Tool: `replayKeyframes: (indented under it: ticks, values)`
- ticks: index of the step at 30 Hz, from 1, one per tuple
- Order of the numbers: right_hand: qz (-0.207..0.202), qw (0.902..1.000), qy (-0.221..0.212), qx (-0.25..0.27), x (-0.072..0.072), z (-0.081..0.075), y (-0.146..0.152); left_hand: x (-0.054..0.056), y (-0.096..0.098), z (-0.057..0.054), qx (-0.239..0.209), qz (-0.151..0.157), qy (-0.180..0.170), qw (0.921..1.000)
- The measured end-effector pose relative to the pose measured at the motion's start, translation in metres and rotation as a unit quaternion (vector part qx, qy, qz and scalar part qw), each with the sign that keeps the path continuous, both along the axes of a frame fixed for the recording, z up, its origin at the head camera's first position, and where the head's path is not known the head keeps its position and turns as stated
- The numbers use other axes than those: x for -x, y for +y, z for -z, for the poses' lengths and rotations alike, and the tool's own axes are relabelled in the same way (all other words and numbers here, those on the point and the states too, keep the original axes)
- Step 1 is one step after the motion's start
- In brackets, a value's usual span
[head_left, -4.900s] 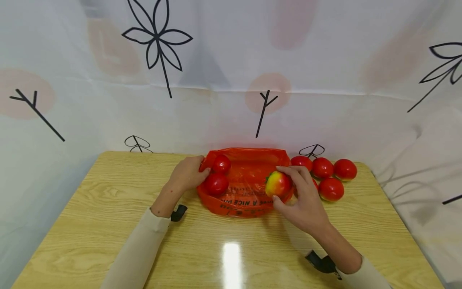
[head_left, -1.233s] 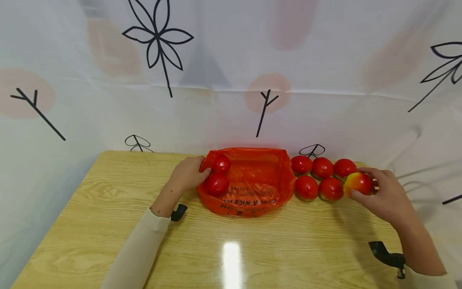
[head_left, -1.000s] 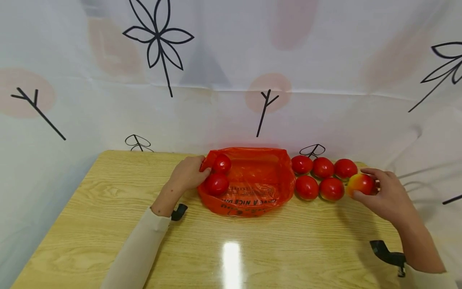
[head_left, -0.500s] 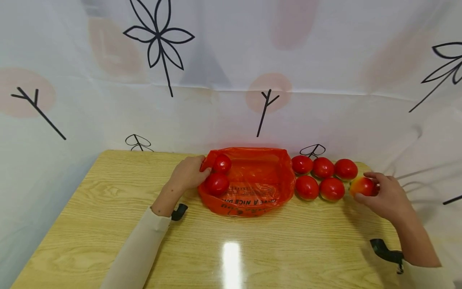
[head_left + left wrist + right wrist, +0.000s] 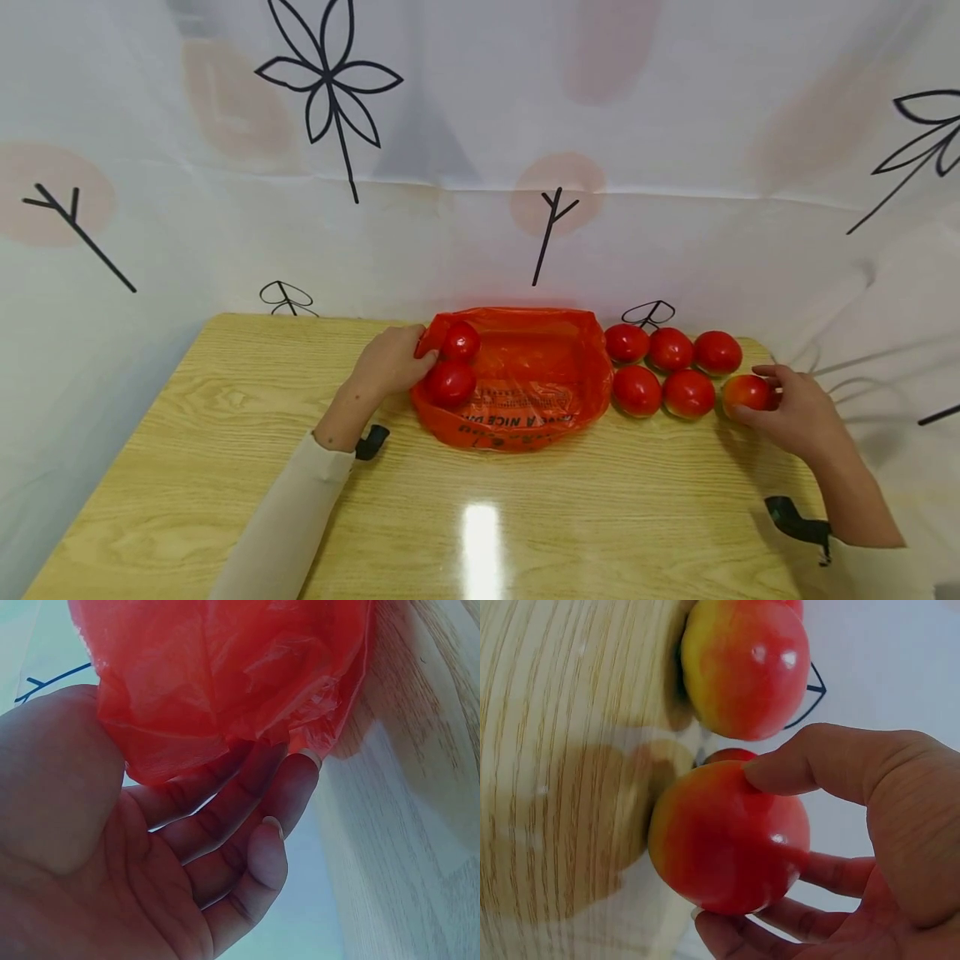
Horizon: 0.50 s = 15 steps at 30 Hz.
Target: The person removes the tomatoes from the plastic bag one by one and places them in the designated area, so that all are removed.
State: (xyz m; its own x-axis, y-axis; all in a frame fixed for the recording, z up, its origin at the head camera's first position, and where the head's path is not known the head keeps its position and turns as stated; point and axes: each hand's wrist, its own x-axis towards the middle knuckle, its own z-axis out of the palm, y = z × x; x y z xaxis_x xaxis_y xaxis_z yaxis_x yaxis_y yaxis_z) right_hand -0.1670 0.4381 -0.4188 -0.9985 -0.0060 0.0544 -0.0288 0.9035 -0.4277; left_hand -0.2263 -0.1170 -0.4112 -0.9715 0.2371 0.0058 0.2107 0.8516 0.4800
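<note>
In the head view, the left hand is pinching the left edge of a red plastic bag, which is lying with its mouth spread on a pale wooden bench. Two red fruits are sitting in the bag's left end, beside that hand; only this view is showing them. The left wrist camera is adding the inside of the grip: crumpled red film is covering some fingertips, while the nearest finger is curling clear of it.

The right hand is holding a red-and-yellow fruit at the right end of the front row. From above, this fruit is looking mostly red; the right wrist view is revealing a yellow side turned toward the bench, with the thumb pressing one side and the fingers curving round the other. Whether the fruit is touching the bench, I cannot tell.

Five loose fruits are lying right of the bag, three behind and two in front. The head view is giving both rows, while the right wrist camera is showing a neighbour's yellow flank close up.
</note>
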Motion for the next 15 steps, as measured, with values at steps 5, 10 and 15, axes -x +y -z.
replayKeyframes:
  ticks: [5, 10, 15]
  values:
    - [0.008, 0.9998, -0.016, 0.006, 0.0006, -0.0001, 0.0009, 0.0, 0.0006, 0.0005, 0.003, -0.001, -0.002, 1.0]
    - [0.011, 0.9994, -0.033, 0.011, 0.0008, -0.0011, 0.0013, -0.0009, 0.001, -0.0008, 0.003, -0.002, -0.002, 1.0]
    - [0.006, 0.9988, -0.046, 0.014, 0.0002, -0.0014, 0.0005, -0.0009, 0.0009, -0.0006, -0.001, -0.003, -0.004, 1.0]
